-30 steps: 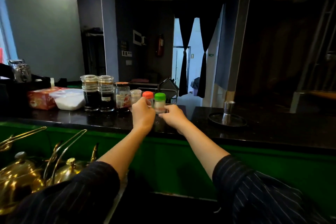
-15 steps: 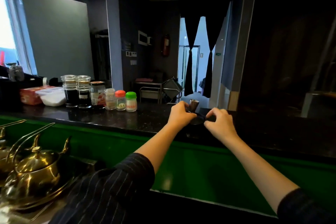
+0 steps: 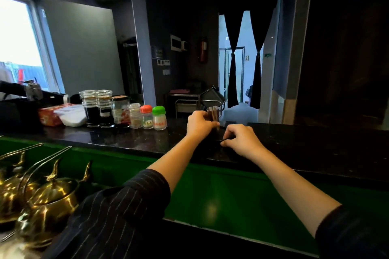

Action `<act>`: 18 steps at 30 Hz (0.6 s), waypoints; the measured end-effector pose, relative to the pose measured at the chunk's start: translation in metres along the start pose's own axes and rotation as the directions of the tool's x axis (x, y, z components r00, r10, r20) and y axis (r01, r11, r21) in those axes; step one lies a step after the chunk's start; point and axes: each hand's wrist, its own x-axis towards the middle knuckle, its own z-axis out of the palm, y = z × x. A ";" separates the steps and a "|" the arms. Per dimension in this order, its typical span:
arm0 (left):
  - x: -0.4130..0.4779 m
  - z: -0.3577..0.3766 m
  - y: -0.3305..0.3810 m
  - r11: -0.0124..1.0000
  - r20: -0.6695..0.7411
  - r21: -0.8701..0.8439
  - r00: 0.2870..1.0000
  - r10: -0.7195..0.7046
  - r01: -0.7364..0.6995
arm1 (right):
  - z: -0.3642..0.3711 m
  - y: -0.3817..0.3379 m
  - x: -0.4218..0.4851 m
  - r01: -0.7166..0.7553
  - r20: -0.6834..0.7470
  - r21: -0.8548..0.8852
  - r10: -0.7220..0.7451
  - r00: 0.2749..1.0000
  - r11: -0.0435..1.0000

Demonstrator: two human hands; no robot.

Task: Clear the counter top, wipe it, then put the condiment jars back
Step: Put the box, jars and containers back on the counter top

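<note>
A row of condiment jars stands on the black stone counter (image 3: 126, 139): two tall glass dispensers of dark liquid (image 3: 98, 109), a red-labelled jar (image 3: 120, 111), a small clear jar (image 3: 134, 116), a red-capped shaker (image 3: 146, 117) and a green-capped shaker (image 3: 159, 118). To their right sits a dark round tray (image 3: 223, 138) bearing a metal cup (image 3: 213, 112). My left hand (image 3: 200, 125) grips the tray's left edge beside the cup. My right hand (image 3: 240, 141) pinches the rim on the right. Both hands hide most of the tray.
A tissue box (image 3: 49, 116) and a white lidded container (image 3: 71, 116) sit left of the jars. Brass teapots (image 3: 48, 202) stand on the lower surface at bottom left, below the green counter front (image 3: 221, 195). A doorway with tied black curtains lies beyond the counter.
A second ago my hands were setting the red- and green-capped shakers down at the row's end. They let go, moved right and took hold of the tray with the metal cup.
</note>
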 end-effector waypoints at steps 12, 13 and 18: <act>0.046 -0.103 -0.054 0.998 -0.191 -0.069 0.981 -0.023 0.010 | 0.062 -0.068 0.045 -0.147 0.044 -0.027 0.148 0.988 0.989; 0.049 -0.106 -0.057 0.997 -0.198 -0.071 0.980 -0.024 0.010 | 0.065 -0.070 0.046 -0.157 0.034 -0.044 0.158 0.987 0.987; 0.053 -0.107 -0.060 0.998 -0.149 -0.061 0.989 -0.022 0.013 | 0.078 -0.068 0.049 -0.161 -0.017 -0.080 0.160 0.987 0.984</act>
